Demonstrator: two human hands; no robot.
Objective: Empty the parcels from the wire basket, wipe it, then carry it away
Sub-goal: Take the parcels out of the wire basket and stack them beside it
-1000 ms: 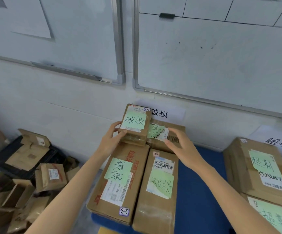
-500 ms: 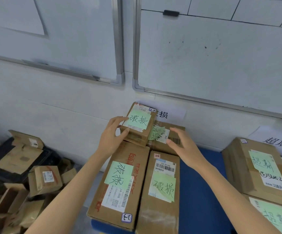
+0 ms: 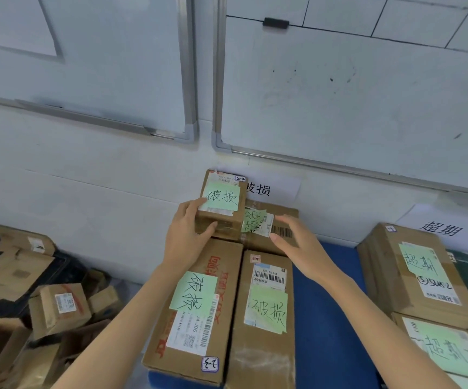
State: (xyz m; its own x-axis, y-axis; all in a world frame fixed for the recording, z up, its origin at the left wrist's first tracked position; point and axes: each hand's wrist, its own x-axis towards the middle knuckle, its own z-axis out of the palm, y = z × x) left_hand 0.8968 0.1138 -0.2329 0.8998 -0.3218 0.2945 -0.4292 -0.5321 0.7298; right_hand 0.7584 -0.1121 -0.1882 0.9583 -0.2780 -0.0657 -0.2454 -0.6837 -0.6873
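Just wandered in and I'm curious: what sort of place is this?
Probably a parcel depot's sorting corner: labelled cardboard parcels stacked in groups, green handwritten notes on them, whiteboards above.

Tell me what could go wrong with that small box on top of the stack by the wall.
1. The small box is gripped only by the left hand and sits high on the stack's left side. Released askew, it may topple toward the loose cartons below.
2. The green note on the box behind it is crumpled and lifting right beside the small box. That box or the open right hand could peel it off.
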